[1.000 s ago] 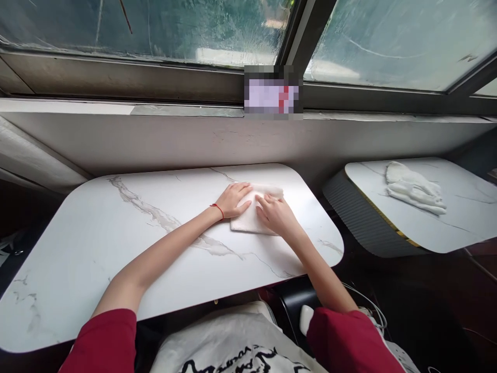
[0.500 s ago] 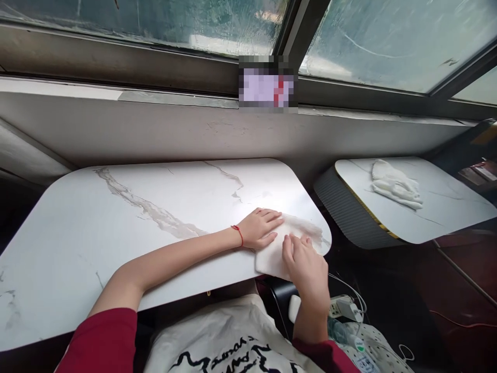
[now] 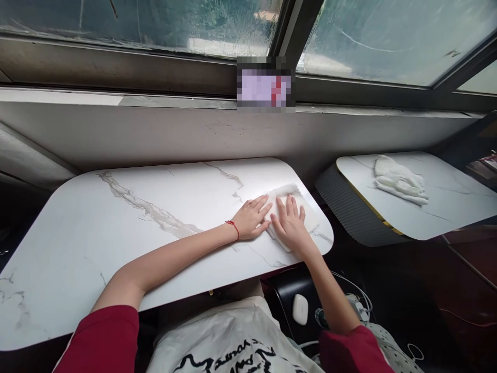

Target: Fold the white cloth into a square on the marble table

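1. Across the top of the frame I have hazy windows [image 3: 349, 36] in dark frames, with a blurred block of pixels near the middle of the sill.
2. Below them, from the left edge to right of centre, I see a white table [image 3: 77, 223] with grey-brown marbled veins and rounded corners.
3. At the right of the frame stands a second table [image 3: 446, 212], also marbled white, apart from the first, its ribbed base grey.
4. On that one lies a crumpled white cloth [image 3: 402, 181].
5. My working cloth [image 3: 310, 215], white too, rests flat right of centre, near the white table's rounded right end.
6. My right hand [image 3: 291, 228] presses on it palm down, fingers outstretched and fanned apart.
7. My left hand [image 3: 250, 220] lies just beside, fingers straight, their tips at the cloth's left edge; I cannot tell whether they pinch it.
8. Low in the frame, right of centre, a small white case [image 3: 300, 309] sits on a black surface [image 3: 277, 290].
9. A thin red band [image 3: 233, 226] circles my left wrist.
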A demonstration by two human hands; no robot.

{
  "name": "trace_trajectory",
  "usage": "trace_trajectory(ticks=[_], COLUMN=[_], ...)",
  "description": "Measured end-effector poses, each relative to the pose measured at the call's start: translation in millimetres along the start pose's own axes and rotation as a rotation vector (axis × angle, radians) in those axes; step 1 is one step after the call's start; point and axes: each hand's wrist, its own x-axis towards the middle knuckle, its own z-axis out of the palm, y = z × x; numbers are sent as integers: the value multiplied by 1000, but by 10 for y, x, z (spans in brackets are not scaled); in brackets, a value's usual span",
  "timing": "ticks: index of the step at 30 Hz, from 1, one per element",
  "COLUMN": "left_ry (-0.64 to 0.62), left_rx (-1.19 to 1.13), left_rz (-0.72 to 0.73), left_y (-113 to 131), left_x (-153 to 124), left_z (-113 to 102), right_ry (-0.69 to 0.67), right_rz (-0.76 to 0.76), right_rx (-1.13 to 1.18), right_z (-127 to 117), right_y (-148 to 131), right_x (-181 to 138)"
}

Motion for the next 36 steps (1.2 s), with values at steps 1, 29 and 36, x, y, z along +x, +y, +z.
trace_trajectory(ticks=[1,29,36], left_ry=[0,19,-19], left_rx=[2,37,98], left_rz=[-12,-327,-324], left_y=[-53,-1011,-983], left_x=[15,140,407], left_z=[-17,-252,-227], right_ry=[-5,-1,74], right_rz=[-46,-264,-243], right_rx=[-1,-26,-12], right_z=[1,237,318], right_y=[52,-265,-29], right_x=[96,1722,1744])
